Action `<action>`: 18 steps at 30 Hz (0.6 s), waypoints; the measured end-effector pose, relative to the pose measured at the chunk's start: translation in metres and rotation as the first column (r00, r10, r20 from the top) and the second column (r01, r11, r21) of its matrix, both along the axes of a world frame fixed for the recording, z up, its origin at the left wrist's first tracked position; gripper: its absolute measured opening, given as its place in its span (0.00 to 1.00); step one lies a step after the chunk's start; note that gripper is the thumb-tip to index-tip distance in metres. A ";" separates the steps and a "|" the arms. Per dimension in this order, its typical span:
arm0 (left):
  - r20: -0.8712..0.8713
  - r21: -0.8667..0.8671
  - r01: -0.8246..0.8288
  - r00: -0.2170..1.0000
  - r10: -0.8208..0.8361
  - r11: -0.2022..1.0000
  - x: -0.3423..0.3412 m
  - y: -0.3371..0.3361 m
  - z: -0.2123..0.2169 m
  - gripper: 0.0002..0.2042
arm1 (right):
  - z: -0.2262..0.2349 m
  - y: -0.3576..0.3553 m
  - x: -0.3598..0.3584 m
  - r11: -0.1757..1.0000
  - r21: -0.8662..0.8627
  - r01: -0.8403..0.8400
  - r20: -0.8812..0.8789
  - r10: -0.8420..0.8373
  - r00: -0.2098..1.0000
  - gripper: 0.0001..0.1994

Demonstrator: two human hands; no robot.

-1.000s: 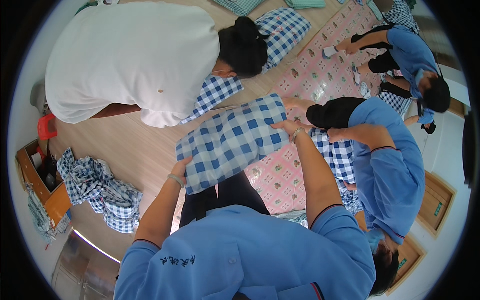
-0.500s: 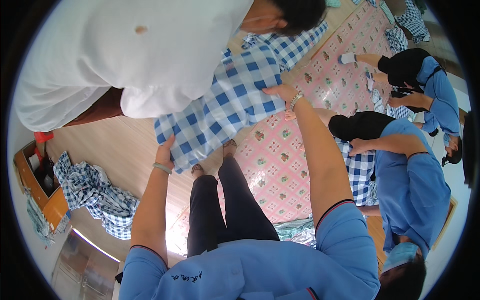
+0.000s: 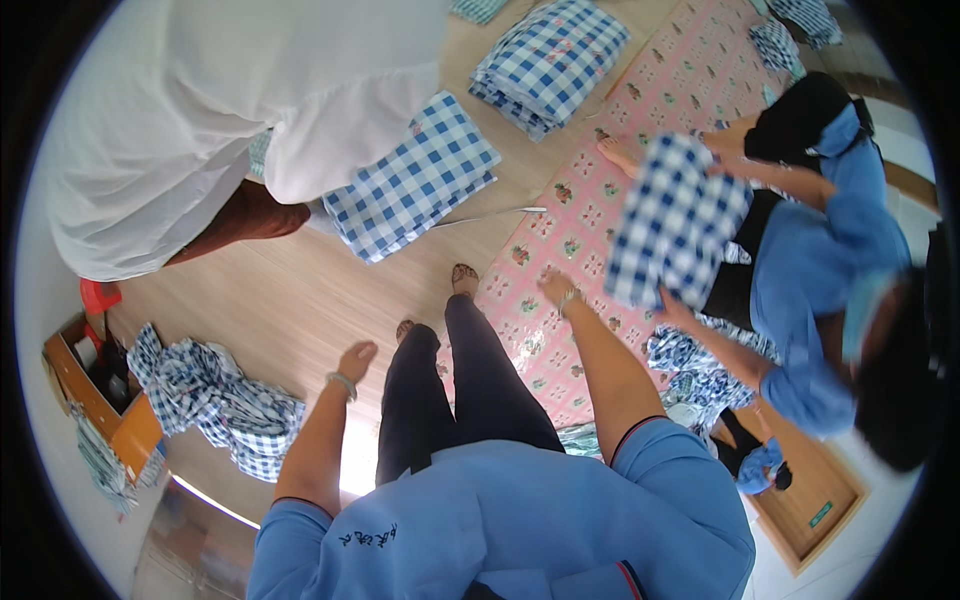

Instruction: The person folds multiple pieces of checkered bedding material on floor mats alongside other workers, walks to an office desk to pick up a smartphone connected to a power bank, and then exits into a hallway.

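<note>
My left hand [image 3: 355,362] hangs empty over the wooden floor, its fingers loosely bent and not closed round anything. Likewise empty, my right hand [image 3: 557,287] is held over the edge of the pink patterned mat [image 3: 545,345], with loose fingers. Beyond both hands a folded blue-and-white checked cloth [image 3: 415,180] lies on the floor, partly covered by the white shirt of a person in front of me. To the right, a co-worker in blue holds another folded checked cloth [image 3: 675,225] in both hands, close to my right hand.
A stack of folded checked cloth [image 3: 550,65] lies farther off. Crumpled checked cloth [image 3: 215,405] is heaped at left beside an orange-brown open box [image 3: 135,435]. The person in white [image 3: 250,100] stands close at far left. More loose cloth [image 3: 710,375] lies by the co-worker.
The checked cloth has left my hands and now lies on the floor. Both my hands have drawn back toward me. At right, the co-worker has raised a folded checked cloth.
</note>
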State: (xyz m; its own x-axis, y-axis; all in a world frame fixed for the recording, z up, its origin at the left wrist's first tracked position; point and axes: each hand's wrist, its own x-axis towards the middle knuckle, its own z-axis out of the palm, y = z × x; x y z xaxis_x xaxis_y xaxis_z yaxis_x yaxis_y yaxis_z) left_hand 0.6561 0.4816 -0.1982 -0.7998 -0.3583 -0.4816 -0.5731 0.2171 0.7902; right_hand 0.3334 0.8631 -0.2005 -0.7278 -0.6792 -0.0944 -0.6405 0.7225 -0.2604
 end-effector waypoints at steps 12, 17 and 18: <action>0.344 0.104 0.109 0.929 -0.139 0.989 0.006 -0.076 0.223 0.18 | 0.145 0.032 0.252 0.665 -0.271 0.696 0.697 -0.363 0.618 0.12; 0.280 -0.095 0.145 0.953 -0.113 0.985 -0.045 -0.135 0.292 0.18 | 0.207 0.009 0.332 0.454 -0.250 0.855 0.834 -0.348 0.429 0.15; 0.275 -0.100 0.147 0.955 -0.115 0.984 -0.051 -0.138 0.299 0.19 | 0.209 0.009 0.350 0.393 -0.254 0.883 0.839 -0.365 0.404 0.15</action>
